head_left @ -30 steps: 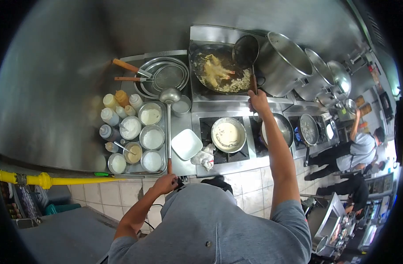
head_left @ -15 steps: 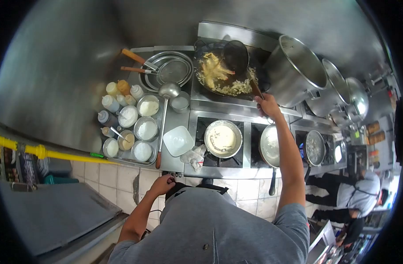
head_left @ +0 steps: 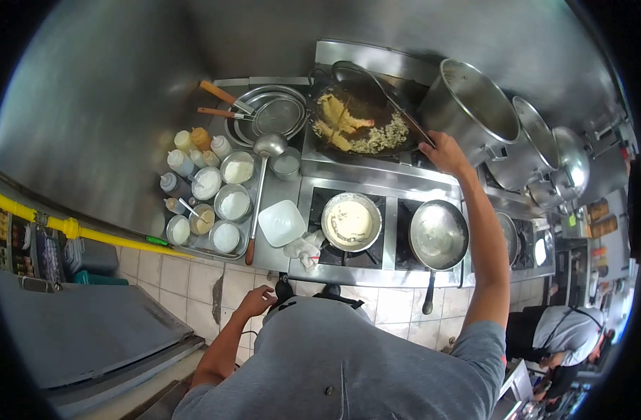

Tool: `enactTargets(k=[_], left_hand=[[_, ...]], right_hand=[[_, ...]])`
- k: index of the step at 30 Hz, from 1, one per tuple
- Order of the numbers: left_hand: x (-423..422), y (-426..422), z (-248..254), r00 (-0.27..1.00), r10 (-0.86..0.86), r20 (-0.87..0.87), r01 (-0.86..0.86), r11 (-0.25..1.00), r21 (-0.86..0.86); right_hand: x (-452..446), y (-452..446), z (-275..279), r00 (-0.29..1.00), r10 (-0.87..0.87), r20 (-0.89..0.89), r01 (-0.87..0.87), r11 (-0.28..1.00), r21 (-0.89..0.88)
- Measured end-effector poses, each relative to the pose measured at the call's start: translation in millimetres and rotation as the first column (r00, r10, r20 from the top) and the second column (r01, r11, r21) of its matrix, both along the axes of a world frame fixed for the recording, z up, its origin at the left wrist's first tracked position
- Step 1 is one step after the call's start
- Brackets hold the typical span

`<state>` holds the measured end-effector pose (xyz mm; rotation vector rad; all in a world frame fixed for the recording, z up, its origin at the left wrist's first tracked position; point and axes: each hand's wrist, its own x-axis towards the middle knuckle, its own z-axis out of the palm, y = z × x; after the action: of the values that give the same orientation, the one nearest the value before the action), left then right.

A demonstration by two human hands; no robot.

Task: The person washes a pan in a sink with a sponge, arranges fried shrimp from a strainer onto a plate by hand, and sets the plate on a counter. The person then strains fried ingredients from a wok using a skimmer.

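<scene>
My right hand point(head_left: 443, 152) grips the handle of a dark ladle point(head_left: 397, 105), whose round bowl is at the back of the wok. In the wok point(head_left: 324, 143) lie golden fried pieces point(head_left: 338, 115) and pale crumbs point(head_left: 383, 136) in oil. My left hand point(head_left: 256, 301) hangs beside my waist, before the counter's front edge, fingers loosely curled and apart, with nothing in it. Nearest to it is the wooden handle of a long steel ladle point(head_left: 263, 182) resting on the tray of bowls.
A pan of creamy batter point(head_left: 350, 218), a steel pan point(head_left: 438, 234), and a white square bowl point(head_left: 281, 223) stand in front. Tall pots point(head_left: 467, 105) are at right. Squeeze bottles point(head_left: 180, 162) and sieves point(head_left: 275, 115) stand left. A co-worker point(head_left: 569, 332) bends at far right.
My right hand has moved right with the ladle, and its bowl has shifted left to the wok's back edge. My left hand has come off the long ladle's handle and hangs lower.
</scene>
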<state>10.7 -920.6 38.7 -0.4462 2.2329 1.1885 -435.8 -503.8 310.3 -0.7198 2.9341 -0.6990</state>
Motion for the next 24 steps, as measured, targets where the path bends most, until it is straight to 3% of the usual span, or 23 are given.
enactTargets(k=[2,3,4,5,9,11,18,19,24], left_hand=[[-6,-6,-1,0.999,-0.026,-0.024,0.025,1.000,-0.012],[-8,-10,-4,0.999,-0.038,-0.034,0.038,0.999,-0.021],[-9,-15,-7,0.998,-0.052,-0.042,0.050,0.998,-0.031],[-10,-19,-9,0.997,-0.057,-0.045,0.056,0.998,-0.028],[-4,-42,-18,0.994,-0.054,-0.090,0.052,0.998,-0.024],[2,-54,-20,0.994,-0.046,-0.097,0.044,0.999,-0.016],[48,-97,-43,0.999,0.026,0.026,-0.026,1.000,0.009],[54,-104,-48,0.998,0.046,0.051,-0.047,0.999,0.022],[72,-139,-66,0.989,0.086,0.124,-0.095,0.993,0.070]], right_hand=[[-12,9,-13,0.864,0.250,-0.437,-0.238,0.968,0.083],[1,-3,7,0.864,0.248,-0.439,-0.234,0.968,0.086],[13,-16,28,0.992,0.078,-0.102,-0.080,0.997,-0.010],[23,-26,43,0.962,-0.087,0.260,0.102,0.994,-0.046],[24,-43,31,0.920,-0.102,0.377,0.161,0.979,-0.126],[41,-53,23,0.862,-0.157,0.481,0.319,0.906,-0.276],[96,-65,-1,0.703,-0.165,0.691,0.516,0.788,-0.336],[103,-68,-1,0.629,-0.147,0.764,0.577,0.746,-0.332],[125,-91,-19,0.613,-0.123,0.780,0.627,0.676,-0.387]])
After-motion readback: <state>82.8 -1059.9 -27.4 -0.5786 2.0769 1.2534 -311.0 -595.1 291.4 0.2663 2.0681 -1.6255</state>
